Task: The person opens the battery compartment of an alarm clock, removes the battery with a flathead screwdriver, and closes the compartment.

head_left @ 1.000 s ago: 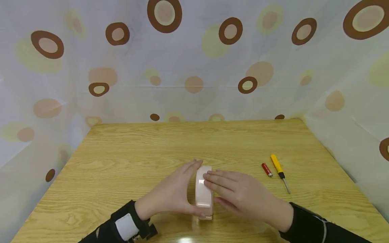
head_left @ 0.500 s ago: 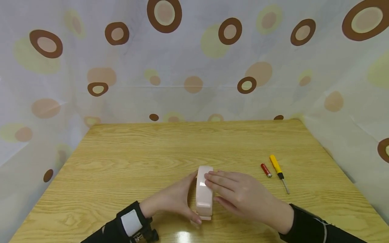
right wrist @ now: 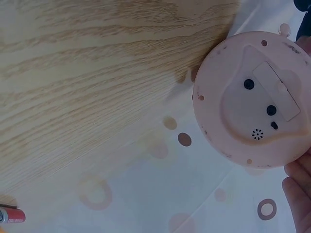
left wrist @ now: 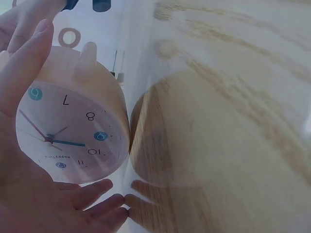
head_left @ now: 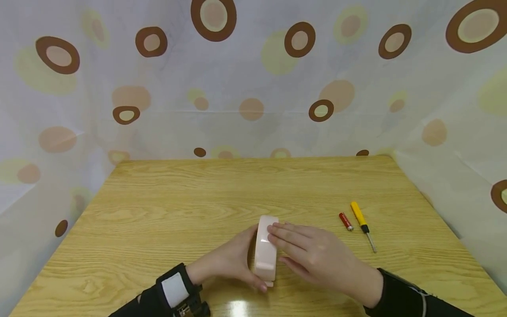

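A pale pink round alarm clock (head_left: pixel 265 248) stands on its rim on the table, seen edge-on in the head view. Its dial (left wrist: pixel 68 131) faces my left palm, with the 9 side down. The back (right wrist: pixel 252 102), with two dark knobs and a battery cover, shows in the right wrist view. My left hand (head_left: pixel 229 259) holds the clock, thumb at the near end and fingers round the far end. Several nearly straight fingers of my right hand (head_left: pixel 317 251) rest on the clock's upper rim. That hand's thumb lies beside the back; its contact is unclear.
To the right on the wooden table (head_left: pixel 190 189) lie a red battery (head_left: pixel 346 221) and a yellow-handled screwdriver (head_left: pixel 362 225). A white curtain with brown and cream spots (head_left: pixel 253 66) encloses the table's back and sides.
My left hand has shifted lower; its fingertips have gone from above the far end to behind it, and the thumb sits nearer the base. The clock tilts slightly; my right hand barely moves.
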Motion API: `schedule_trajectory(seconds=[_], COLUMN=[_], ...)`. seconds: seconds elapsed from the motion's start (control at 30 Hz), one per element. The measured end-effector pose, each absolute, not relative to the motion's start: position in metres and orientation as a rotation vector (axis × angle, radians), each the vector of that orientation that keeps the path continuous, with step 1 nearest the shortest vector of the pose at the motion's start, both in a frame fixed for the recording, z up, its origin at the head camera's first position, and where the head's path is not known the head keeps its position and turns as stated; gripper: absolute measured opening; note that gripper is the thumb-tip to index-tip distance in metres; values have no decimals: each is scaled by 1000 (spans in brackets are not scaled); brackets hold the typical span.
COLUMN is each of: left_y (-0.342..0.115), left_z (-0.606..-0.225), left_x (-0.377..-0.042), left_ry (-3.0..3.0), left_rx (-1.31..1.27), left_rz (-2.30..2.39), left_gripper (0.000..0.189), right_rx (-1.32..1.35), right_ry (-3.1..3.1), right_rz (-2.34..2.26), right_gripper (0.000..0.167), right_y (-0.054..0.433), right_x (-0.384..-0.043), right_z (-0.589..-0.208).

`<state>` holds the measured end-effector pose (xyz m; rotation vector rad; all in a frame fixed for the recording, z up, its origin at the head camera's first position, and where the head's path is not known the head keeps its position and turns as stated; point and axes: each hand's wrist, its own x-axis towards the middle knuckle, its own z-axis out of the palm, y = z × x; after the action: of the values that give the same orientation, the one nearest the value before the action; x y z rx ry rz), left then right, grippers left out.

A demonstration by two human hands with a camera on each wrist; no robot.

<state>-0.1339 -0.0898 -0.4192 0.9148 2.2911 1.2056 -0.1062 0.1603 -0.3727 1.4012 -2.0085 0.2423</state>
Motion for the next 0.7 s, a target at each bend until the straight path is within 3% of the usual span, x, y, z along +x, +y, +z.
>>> schedule_trajectory(seconds=[0.3,0.7], left_y=[-90,-88], left_z=[-416,-419], left_x=[-132,-128], left_ry=[2272,2338], left_rx=[720,644], left_rz=[1209,1230], left_gripper=[128,126], right_rx=[1362,1342], right_ry=[-2042,-2055], right_rz=[260,264], right_gripper=[51,50], right_y=[163,164], right_x=[-105,-104], right_z=[-375,-375])
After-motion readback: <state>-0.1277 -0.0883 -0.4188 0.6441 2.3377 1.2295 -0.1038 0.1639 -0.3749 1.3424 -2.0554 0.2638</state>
